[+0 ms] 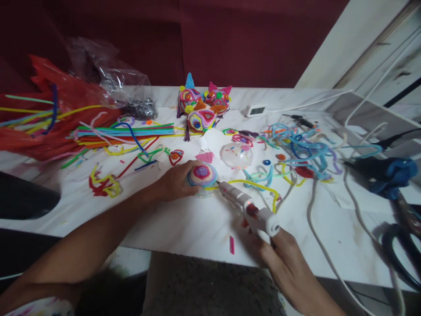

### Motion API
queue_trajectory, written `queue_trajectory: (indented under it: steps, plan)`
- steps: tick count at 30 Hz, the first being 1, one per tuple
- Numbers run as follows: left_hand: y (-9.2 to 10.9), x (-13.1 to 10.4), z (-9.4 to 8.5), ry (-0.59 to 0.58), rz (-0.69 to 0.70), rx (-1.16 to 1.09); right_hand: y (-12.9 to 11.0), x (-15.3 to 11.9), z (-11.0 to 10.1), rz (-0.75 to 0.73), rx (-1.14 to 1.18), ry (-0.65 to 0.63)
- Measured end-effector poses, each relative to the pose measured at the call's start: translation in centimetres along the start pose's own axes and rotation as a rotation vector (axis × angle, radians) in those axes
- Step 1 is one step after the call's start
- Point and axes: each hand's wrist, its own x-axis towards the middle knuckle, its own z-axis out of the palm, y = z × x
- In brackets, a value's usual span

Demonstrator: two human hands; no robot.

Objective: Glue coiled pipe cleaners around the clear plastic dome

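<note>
My left hand [180,180] grips a clear round ball from its left side. A multicoloured pipe-cleaner spiral [201,174] in pink, purple, cream and blue covers the upper part of that ball. In my right hand [279,250] is a white hot glue gun [246,204], its nozzle at the ball's right edge. A yellow pipe cleaner [253,182] runs from the ball's lower edge off to the right, bending down at its end. Just behind the ball lie a pink piece [205,156] and a clear round dome [237,156].
Finished colourful ornaments [202,107] stand at the back. Bundled pipe cleaners [131,131] and a red bag [29,131] lie left; tangled blue ones [302,142] lie right. A white digital display [255,110], a grey cable [312,219] and black-handled scissors [399,250] are also on the table.
</note>
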Motion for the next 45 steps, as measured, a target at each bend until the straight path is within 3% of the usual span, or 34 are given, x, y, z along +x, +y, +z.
queue_trajectory:
  steps: [7, 24, 30, 36, 45]
  plan:
    - [-1.2, 0.4, -0.2, -0.04, 0.088, -0.029, -0.7, 0.1, -0.3, 0.019, 0.022, -0.043]
    - [-1.4, 0.8, -0.5, -0.11, 0.064, -0.049, -0.4, 0.9, 0.1, -0.028, 0.023, -0.007]
    - [-1.5, 0.9, -0.4, -0.088, 0.082, -0.055, -0.4, 0.9, 0.1, -0.04, 0.0, 0.012]
    - [-2.0, 0.9, -0.3, -0.041, 0.192, -0.033, -0.5, 0.7, 0.3, -0.068, -0.026, 0.018]
    - [-2.2, 0.9, -0.2, -0.044, 0.196, -0.032, -0.6, 1.5, 0.0, -0.089, -0.01, 0.035]
